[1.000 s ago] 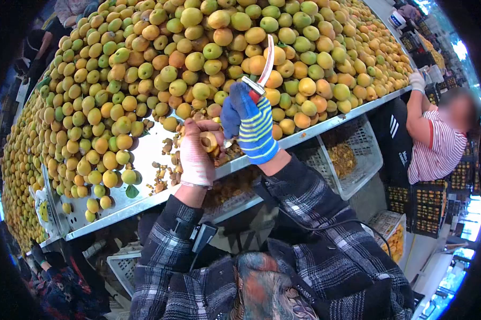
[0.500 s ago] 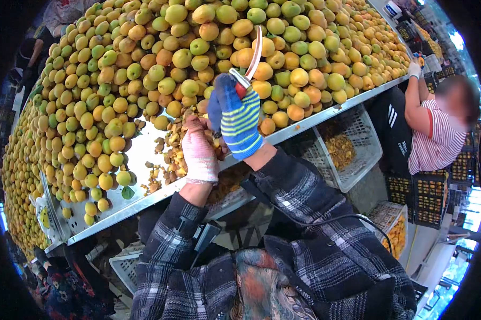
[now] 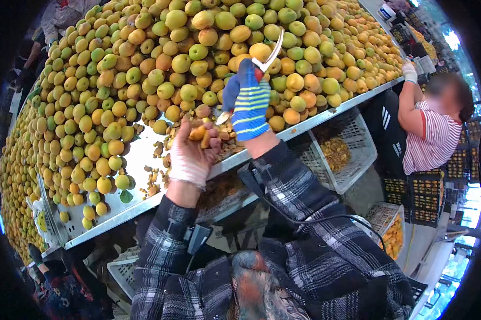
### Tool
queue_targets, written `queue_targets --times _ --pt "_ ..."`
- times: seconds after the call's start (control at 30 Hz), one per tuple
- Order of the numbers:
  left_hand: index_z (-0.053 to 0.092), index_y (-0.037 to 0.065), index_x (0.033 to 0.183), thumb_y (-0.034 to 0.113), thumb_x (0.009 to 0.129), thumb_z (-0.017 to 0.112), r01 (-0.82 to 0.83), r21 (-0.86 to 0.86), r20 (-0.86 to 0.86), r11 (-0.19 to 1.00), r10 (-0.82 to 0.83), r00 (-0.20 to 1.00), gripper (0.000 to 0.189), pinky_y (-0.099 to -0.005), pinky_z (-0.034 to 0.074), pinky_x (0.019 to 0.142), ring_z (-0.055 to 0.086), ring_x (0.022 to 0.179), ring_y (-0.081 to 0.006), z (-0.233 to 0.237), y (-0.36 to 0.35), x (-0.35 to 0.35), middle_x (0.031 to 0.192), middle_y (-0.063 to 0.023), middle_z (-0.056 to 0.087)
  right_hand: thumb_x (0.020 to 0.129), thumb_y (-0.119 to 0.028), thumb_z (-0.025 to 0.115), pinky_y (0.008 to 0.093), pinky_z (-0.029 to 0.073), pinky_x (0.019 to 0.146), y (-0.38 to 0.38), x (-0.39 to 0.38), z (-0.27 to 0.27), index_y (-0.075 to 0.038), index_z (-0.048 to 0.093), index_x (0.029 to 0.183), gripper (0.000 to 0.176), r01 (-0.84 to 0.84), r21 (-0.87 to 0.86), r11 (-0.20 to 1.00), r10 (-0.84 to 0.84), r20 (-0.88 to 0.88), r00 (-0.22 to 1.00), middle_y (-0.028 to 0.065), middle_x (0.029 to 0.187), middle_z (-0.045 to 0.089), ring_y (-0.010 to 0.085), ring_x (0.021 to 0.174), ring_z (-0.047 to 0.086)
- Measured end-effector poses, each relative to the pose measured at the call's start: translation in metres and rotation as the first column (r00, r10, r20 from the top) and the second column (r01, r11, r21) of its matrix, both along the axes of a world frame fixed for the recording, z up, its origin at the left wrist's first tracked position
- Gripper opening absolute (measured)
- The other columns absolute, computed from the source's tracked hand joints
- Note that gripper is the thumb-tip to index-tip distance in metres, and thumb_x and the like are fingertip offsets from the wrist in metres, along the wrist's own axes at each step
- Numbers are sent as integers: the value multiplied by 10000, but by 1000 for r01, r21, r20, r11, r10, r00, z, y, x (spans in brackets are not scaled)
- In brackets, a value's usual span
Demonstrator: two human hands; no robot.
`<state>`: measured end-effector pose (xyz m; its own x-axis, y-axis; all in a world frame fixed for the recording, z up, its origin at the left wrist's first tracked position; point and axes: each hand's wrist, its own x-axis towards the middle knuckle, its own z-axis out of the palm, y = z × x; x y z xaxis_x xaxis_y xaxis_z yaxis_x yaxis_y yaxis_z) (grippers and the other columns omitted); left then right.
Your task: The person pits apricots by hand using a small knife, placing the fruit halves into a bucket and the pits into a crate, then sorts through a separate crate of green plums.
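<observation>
My left hand (image 3: 194, 154), in a pale glove with bare fingertips, is palm up with its fingers curled around orange apricot pieces (image 3: 199, 134). Just to its right, my right hand (image 3: 248, 101), in a blue-and-yellow striped glove, is closed on a curved metal tool (image 3: 273, 55) with a red part by the thumb. A blade-like tip (image 3: 223, 118) shows below that fist, near the left fingers; the tool's middle is hidden. Both hands are above the metal table's front edge. Small brown and orange bits (image 3: 156, 176) lie left of the left hand.
Whole apricots (image 3: 160, 64) are heaped over the metal table (image 3: 139, 209). Below its edge are a grey crate (image 3: 357, 165) with orange bits and another crate (image 3: 392, 234) of orange pieces. A person in a striped shirt (image 3: 432, 133) sits at right. A cable crosses my right sleeve.
My hands have moved apart, the left turning palm up so the apricot pieces show. My right hand has shifted right with the tool, and its lower tip now shows.
</observation>
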<state>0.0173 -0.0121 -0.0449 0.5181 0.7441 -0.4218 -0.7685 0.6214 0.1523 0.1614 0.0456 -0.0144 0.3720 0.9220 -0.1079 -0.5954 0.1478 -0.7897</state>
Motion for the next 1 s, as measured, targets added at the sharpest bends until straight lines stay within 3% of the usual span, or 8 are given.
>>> queue_targets --times 0.07,0.1,0.17,0.3,0.37,0.57,0.83,1.0 --pt "486 28 1137 259 898 557 -79 176 -313 981 132 941 340 -277 532 657 600 813 -211 -8 1 -11 994 -125 584 874 -366 650 269 311 369 -3 21 22 -108 513 651 367 136 16 991 -129 444 886 -32 496 444 102 381 426" --pt "473 24 1165 181 904 532 -55 365 -542 929 260 799 311 -278 530 666 603 861 -207 -7 -1 -14 1049 -140 585 851 -354 674 292 391 445 1 36 20 -28 554 720 370 221 260 940 -338 797 501 18 563 534 136 471 503" --pt "458 34 1243 19 863 457 446 730 -604 518 794 67 380 -321 466 859 584 955 -197 -4 4 -18 1073 -115 597 818 -340 702 335 451 530 -7 55 26 10 565 763 380 224 87 971 -119 984 130 87 617 587 199 547 564" --pt "531 18 1116 -41 829 463 498 698 -665 514 724 184 301 -282 461 837 598 887 -170 20 -3 -31 990 -88 605 732 -462 726 430 514 674 -22 76 23 -16 609 967 518 143 -222 964 250 943 -220 174 826 665 367 755 639" --pt "573 17 1012 -19 821 490 616 522 -842 590 474 259 212 -290 487 729 609 774 -167 28 -16 -28 893 -96 613 723 -472 719 445 512 737 -23 72 19 -58 541 1176 639 85 -291 953 303 922 -240 185 904 667 372 843 640" --pt "615 87 886 134 784 568 974 213 -882 -72 415 223 121 -397 508 674 629 740 -331 35 -50 -3 766 -150 626 788 -264 663 479 510 667 -12 50 5 -40 501 1195 491 152 -428 891 444 749 -492 194 827 658 360 767 650" --pt "587 66 937 232 820 560 970 28 -959 -241 267 94 206 -436 499 708 623 770 -363 19 -60 -9 767 -181 625 801 -227 624 468 513 613 -6 38 -3 24 512 1068 382 233 -353 906 421 705 -571 183 730 650 361 694 654" --pt "520 -12 1119 337 845 578 980 -129 -896 -152 441 -50 448 -435 496 760 620 837 -378 10 -70 -16 882 -226 634 733 -372 732 430 514 683 -7 48 2 11 576 968 476 -32 -259 965 253 959 -129 223 808 646 369 772 645"
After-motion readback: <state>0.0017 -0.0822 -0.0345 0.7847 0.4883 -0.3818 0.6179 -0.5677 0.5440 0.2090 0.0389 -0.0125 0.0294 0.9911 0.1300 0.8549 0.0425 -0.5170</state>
